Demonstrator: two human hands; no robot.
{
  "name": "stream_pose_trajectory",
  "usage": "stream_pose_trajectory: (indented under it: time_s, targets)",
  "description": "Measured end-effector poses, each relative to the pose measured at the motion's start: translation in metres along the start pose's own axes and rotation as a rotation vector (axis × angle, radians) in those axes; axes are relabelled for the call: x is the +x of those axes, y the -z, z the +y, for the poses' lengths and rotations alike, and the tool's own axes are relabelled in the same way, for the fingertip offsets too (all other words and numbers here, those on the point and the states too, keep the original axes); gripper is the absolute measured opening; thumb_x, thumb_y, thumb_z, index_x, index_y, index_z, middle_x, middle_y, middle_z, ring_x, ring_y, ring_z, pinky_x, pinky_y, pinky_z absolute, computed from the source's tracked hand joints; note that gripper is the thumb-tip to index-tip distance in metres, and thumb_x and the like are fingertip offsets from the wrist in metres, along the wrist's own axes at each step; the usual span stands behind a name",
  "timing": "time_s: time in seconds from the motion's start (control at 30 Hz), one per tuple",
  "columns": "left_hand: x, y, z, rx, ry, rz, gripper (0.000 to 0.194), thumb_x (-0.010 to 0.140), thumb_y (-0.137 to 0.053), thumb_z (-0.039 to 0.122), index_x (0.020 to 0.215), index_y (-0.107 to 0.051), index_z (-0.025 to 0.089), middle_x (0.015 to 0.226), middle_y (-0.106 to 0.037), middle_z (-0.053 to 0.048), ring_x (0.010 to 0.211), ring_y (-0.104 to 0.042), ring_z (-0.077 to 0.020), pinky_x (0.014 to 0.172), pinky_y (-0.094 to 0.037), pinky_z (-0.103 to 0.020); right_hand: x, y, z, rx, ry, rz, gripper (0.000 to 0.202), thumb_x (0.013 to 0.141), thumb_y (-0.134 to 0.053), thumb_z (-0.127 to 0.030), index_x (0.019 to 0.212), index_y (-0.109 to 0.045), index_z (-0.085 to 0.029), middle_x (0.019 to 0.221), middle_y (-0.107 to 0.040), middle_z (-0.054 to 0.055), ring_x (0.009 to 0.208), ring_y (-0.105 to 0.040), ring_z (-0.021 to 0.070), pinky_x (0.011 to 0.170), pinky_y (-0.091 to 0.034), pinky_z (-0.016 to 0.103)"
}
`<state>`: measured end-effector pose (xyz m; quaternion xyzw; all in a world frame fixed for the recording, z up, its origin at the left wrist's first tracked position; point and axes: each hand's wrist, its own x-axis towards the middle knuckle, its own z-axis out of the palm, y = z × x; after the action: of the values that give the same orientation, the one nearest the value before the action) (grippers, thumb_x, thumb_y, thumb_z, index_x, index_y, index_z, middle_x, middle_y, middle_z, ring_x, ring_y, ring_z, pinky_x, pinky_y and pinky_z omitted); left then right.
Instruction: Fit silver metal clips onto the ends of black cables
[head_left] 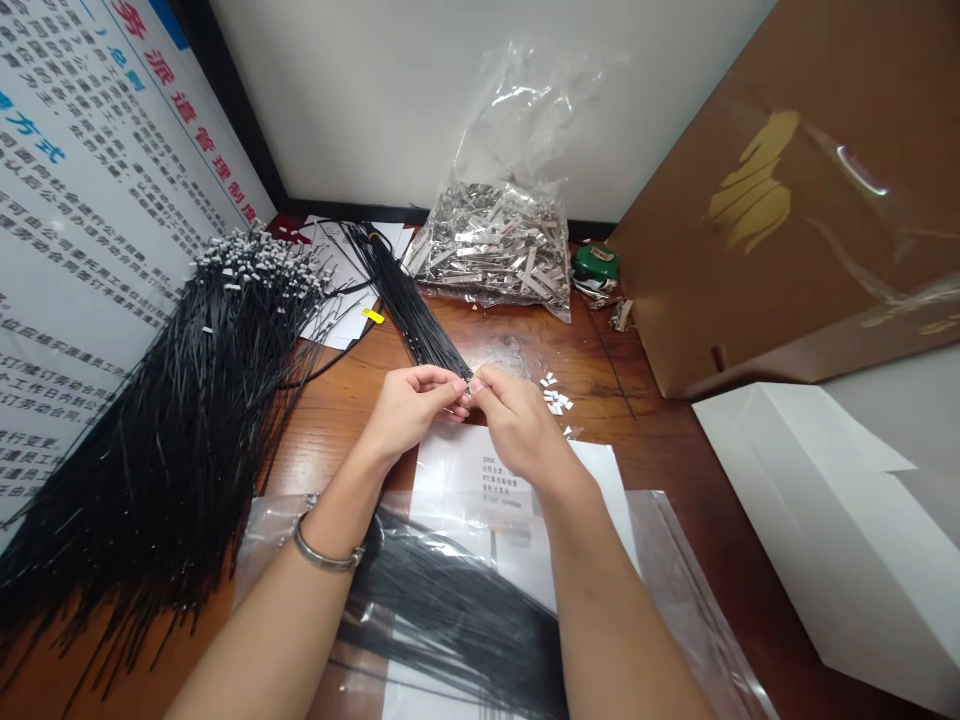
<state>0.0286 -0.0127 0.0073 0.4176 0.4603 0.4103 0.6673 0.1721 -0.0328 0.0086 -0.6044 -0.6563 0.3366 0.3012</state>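
A bundle of thin black wires (416, 315) slants across the wooden table, and its near end meets my fingertips. My left hand (415, 403) is closed in a pinch at that end, thumb against the fingers. Right beside it, my right hand (516, 410) pinches the same wire ends, its fingers mostly hidden behind the thumb and the back of the hand. Small shiny tips show between the two hands. Under my forearms lies a clear plastic bag (450, 580) of black wires, over a printed paper sheet (600, 480).
A large heap of black wires with white ends (172, 430) leans at the left. At the back stands a clear bag of metal pieces (495, 245), beside a green tape measure (596, 265). Small white bits (555, 400) lie right of my hands. A brown box (750, 250) and white carton (817, 520) flank the right.
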Motion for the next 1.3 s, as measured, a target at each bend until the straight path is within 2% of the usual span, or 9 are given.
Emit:
stream_pose_trajectory:
  time_s: [0.4,0.57,0.87,1.13,1.3]
  targets:
    - [0.0021,-0.0036,-0.0024,0.004,0.012,0.060,0.015,0.062,-0.075,0.021,0.066,-0.066,0.010,0.059,-0.066,-0.003,0.052,-0.061,-0.0098,0.057,-0.052,-0.023,-0.0006,-0.0039,-0.0027,-0.180,0.004,0.019,0.027,0.090,-0.035,-0.025,0.063,-0.032,-0.023,0.060,-0.045,-0.001,0.058,-0.038,0.0164,0.057,-0.021,0.030]
    - [0.0024,-0.0057,-0.0029,-0.005,0.019,0.091,0.014,0.061,-0.075,0.020,0.065,-0.065,0.010,0.058,-0.066,-0.003,0.053,-0.061,-0.0103,0.058,-0.052,-0.024,-0.0003,-0.0070,-0.0037,-0.211,0.015,0.065,0.027,0.090,-0.033,-0.024,0.064,-0.031,-0.023,0.061,-0.044,0.000,0.059,-0.038,0.0168,0.057,-0.021,0.030]
    - [-0.0008,-0.0025,0.0016,-0.043,-0.034,-0.008,0.032,0.058,-0.082,0.037,0.069,-0.068,0.011,0.061,-0.066,-0.002,0.053,-0.060,-0.0096,0.057,-0.051,-0.023,0.0002,-0.0015,-0.0013,0.223,0.011,0.021,0.029,0.090,-0.038,-0.032,0.063,-0.039,-0.022,0.062,-0.049,-0.002,0.061,-0.043,0.0146,0.058,-0.030,0.028]
    - [-0.0009,-0.0001,0.0008,-0.011,-0.077,-0.057,0.030,0.061,-0.081,0.036,0.072,-0.068,0.011,0.063,-0.066,-0.002,0.055,-0.061,-0.0102,0.058,-0.051,-0.024,0.0003,-0.0006,0.0021,0.276,0.026,0.019,0.029,0.089,-0.041,-0.033,0.062,-0.039,-0.022,0.061,-0.046,-0.003,0.059,-0.041,0.0138,0.057,-0.031,0.028]
    - [-0.0015,-0.0003,0.0016,-0.010,-0.067,-0.067,0.026,0.062,-0.079,0.033,0.071,-0.067,0.011,0.062,-0.066,-0.002,0.054,-0.061,-0.0098,0.059,-0.051,-0.023,0.0003,-0.0023,0.0056,0.275,0.056,0.013,0.027,0.089,-0.041,-0.035,0.065,-0.044,-0.022,0.064,-0.052,0.000,0.062,-0.045,0.0154,0.057,-0.035,0.028]
